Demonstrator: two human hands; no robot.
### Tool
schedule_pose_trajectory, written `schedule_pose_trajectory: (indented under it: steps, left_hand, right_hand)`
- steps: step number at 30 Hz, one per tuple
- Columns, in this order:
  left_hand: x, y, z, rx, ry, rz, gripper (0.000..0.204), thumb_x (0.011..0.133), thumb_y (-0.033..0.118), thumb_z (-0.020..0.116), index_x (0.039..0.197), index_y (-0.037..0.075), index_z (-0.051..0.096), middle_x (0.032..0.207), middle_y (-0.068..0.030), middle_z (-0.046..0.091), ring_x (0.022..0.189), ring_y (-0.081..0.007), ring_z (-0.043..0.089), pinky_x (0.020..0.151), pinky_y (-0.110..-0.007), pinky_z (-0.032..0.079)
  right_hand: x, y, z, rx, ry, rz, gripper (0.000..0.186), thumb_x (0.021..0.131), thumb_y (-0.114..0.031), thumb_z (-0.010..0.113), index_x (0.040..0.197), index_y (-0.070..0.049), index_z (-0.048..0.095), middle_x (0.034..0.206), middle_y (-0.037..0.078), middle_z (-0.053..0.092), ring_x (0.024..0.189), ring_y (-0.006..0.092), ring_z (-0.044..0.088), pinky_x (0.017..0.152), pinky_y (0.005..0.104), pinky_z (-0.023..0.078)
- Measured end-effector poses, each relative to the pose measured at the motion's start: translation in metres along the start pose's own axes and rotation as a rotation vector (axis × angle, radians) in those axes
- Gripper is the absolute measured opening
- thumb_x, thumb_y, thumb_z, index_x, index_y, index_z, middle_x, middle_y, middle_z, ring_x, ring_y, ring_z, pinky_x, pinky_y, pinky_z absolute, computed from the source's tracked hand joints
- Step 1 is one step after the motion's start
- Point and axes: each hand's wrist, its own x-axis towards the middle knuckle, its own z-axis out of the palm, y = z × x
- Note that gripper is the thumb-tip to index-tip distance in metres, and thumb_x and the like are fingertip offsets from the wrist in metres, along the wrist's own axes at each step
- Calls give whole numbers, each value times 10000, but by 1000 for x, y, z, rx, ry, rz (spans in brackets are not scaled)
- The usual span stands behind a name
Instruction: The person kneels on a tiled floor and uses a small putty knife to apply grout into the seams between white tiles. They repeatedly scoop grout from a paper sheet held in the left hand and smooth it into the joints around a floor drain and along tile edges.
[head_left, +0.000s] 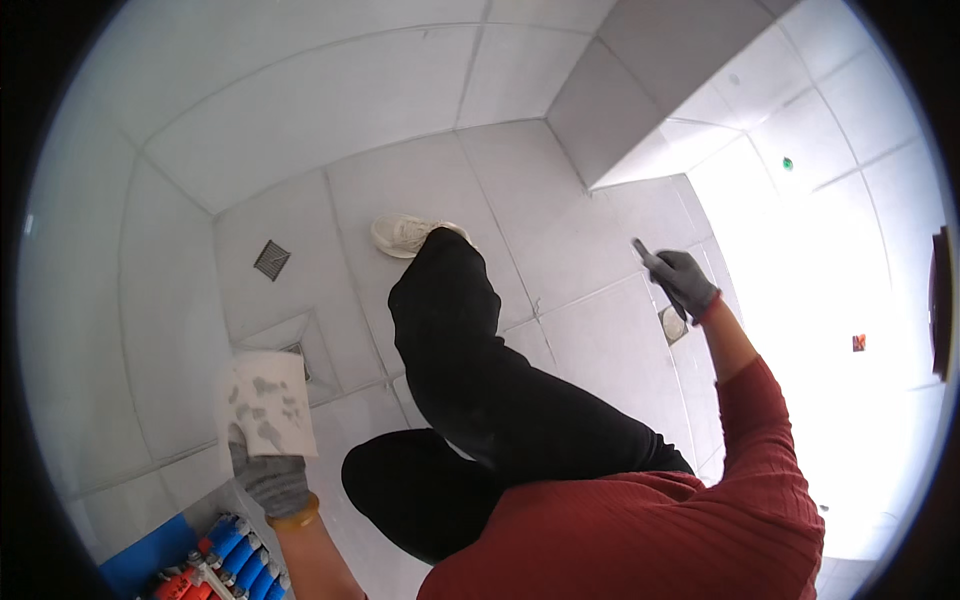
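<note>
My left hand point(270, 482), in a grey glove with a yellow cuff, grips the lower edge of a pale, roughly square board point(275, 400) with several grey smears on its face. The board hangs over the floor at the left, near the side wall. On the right, my right hand point(686, 278), gloved in grey with a red cuff, is closed round a slim dark hand tool point(642, 249). Its narrow end points up and left from the fist, and a dark part shows below the hand. The glove hides the middle, so I cannot make out its exact kind.
Grey tiles cover the floor point(440, 165) and walls. A square drain grate point(271, 260) lies left of my white shoe point(403, 234). Below the right hand is a round floor opening point(673, 323). A tiled ledge point(640, 75) juts out. Blue and red items point(235, 560) stand at lower left.
</note>
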Motion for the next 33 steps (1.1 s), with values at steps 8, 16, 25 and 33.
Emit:
schedule_pose_trajectory:
  steps: [8, 16, 25, 33]
  left_hand:
    - [-27, -81, 15, -262, 79, 24, 478, 917, 250, 473, 1319, 7, 386, 1335, -155, 421, 1199, -291, 416, 1043, -437, 321]
    - [-36, -89, -39, -284, 32, 177, 461, 933, 253, 459, 1315, 5, 389, 1362, -146, 408, 1233, -257, 401, 1061, -423, 294]
    - [-90, -125, -87, -45, 273, 312, 440, 975, 262, 371, 1317, -15, 369, 1331, -146, 458, 1180, -178, 479, 1047, -366, 339]
    - [-45, -146, -62, -52, 127, 134, 426, 958, 272, 403, 1310, 35, 426, 1337, -112, 452, 1209, -223, 430, 1055, -397, 307]
  right_hand:
    - [-79, -64, -68, -141, 38, -554, 362, 926, -362, 503, 752, -46, 538, 653, -35, 454, 614, 61, 396, 564, 221, 338]
    - [82, -126, 244, -680, -844, -730, 308, 840, -300, 574, 956, -19, 630, 758, 83, 577, 755, 198, 524, 727, 355, 441]
    - [168, 46, 388, -771, -1032, -349, 363, 856, -403, 571, 848, -43, 626, 708, 84, 573, 680, 207, 522, 681, 359, 414]
    - [198, 90, 253, -595, -832, -186, 463, 804, -510, 586, 704, -59, 601, 622, 71, 500, 638, 197, 457, 628, 342, 388]
